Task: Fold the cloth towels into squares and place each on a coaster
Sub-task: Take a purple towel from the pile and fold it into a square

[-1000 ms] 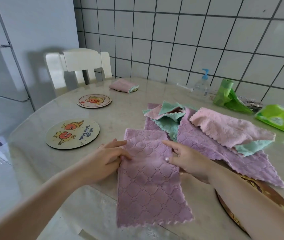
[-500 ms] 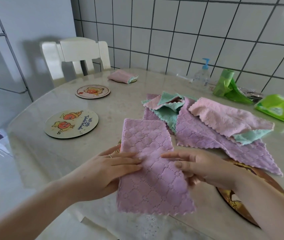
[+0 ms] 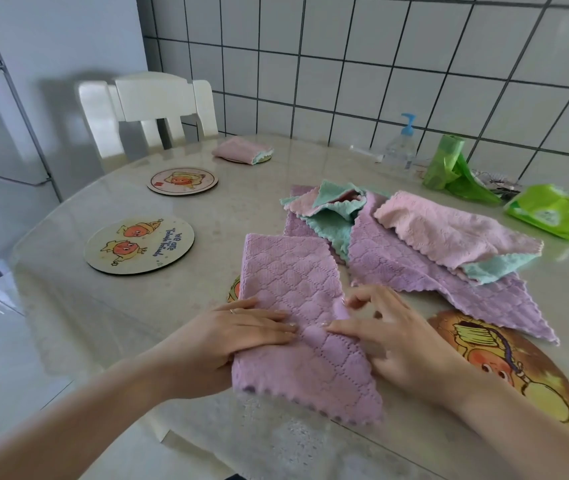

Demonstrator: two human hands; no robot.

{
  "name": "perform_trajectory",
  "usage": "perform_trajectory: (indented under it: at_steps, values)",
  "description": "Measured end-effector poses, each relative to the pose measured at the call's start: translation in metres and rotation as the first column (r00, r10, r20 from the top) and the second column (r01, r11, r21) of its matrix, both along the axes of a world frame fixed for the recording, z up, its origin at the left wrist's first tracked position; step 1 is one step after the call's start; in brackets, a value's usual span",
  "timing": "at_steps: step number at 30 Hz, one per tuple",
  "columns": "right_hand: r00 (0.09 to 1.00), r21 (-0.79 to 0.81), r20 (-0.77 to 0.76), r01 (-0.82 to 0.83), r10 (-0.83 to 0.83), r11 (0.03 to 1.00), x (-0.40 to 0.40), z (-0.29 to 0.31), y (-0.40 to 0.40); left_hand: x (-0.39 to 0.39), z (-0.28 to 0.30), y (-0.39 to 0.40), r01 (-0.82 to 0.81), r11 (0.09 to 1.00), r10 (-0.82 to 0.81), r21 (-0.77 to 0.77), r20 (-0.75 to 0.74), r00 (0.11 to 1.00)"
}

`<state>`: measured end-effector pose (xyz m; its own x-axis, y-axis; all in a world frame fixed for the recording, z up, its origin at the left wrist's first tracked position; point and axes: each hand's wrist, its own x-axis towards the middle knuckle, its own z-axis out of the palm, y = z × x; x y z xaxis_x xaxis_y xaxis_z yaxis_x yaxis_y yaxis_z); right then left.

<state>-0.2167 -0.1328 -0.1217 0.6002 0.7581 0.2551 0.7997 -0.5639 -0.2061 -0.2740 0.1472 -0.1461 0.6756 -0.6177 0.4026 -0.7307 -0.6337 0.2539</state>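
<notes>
The table (image 3: 109,327) was found carrying, toward its far right edge, a heap of unfolded towels (image 3: 425,251). Two bare coasters (image 3: 139,244) were noted along the left edge, and a folded pink towel (image 3: 241,151) on a third at the far edge. A large coaster (image 3: 532,368) lay at the near right. The purple towel (image 3: 296,306), folded to a long strip, was seen at the near edge, its long axis running away from the person. The left hand (image 3: 241,336) was pressed flat, fingers extended, on its left side. The right hand (image 3: 383,327) rested on its right side, fingers loosely curled, pinching nothing discernible. Both hands were judged equally near; the next fold would run along that axis.
</notes>
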Motion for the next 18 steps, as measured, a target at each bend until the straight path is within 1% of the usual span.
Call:
perform_trajectory:
  at_steps: [2, 4, 6, 7, 9, 11, 12, 13, 15, 16, 18]
  values:
    - [0.995, -0.018, 0.090, -0.041, 0.043, 0.999, -0.002, -0.002, 0.002, -0.001, 0.002, 0.000, -0.025, 0.990, 0.013, -0.136, -0.092, 0.996]
    - [0.987, -0.030, 0.117, -0.107, 0.110, 0.994, -0.001, 0.001, 0.006, -0.004, 0.006, -0.001, -0.075, 0.976, 0.040, -0.204, -0.172, 0.984]
    - [0.983, -0.003, 0.027, -0.182, 0.182, 0.983, 0.001, 0.002, 0.008, -0.007, 0.009, -0.003, -0.107, 0.964, 0.046, -0.244, -0.246, 0.968]
    - [0.983, 0.043, -0.020, -0.182, 0.183, 0.982, 0.002, 0.002, 0.008, -0.009, 0.012, -0.003, -0.133, 0.957, 0.055, -0.258, -0.288, 0.956]
    - [0.987, 0.130, -0.116, -0.100, 0.116, 0.986, -0.002, 0.005, 0.008, -0.013, 0.017, -0.005, -0.222, 0.934, 0.108, -0.279, -0.370, 0.923]
    - [0.991, 0.222, -0.121, -0.024, 0.052, 0.975, -0.008, 0.011, 0.006, -0.017, 0.021, -0.006, -0.287, 0.903, 0.135, -0.320, -0.421, 0.897]
    - [0.984, 0.274, -0.170, 0.004, 0.044, 0.962, -0.012, 0.015, 0.006, -0.021, 0.023, -0.007, -0.289, 0.898, 0.124, -0.333, -0.439, 0.890]
    - [0.965, 0.296, -0.256, 0.022, 0.058, 0.955, -0.017, 0.020, 0.008, -0.023, 0.024, -0.007, -0.287, 0.902, 0.119, -0.322, -0.453, 0.883]
    - [0.912, 0.284, -0.392, -0.003, 0.118, 0.959, -0.021, 0.026, 0.012, -0.025, 0.025, -0.005, -0.301, 0.915, 0.147, -0.268, -0.473, 0.869]
    - [0.896, 0.260, -0.433, 0.023, 0.096, 0.965, -0.021, 0.025, 0.013, -0.025, 0.025, -0.004, -0.300, 0.918, 0.147, -0.259, -0.480, 0.865]
    - [0.874, 0.232, -0.485, 0.083, 0.041, 0.969, -0.015, 0.019, 0.014, -0.020, 0.024, -0.004, -0.330, 0.897, 0.143, -0.294, -0.513, 0.847]
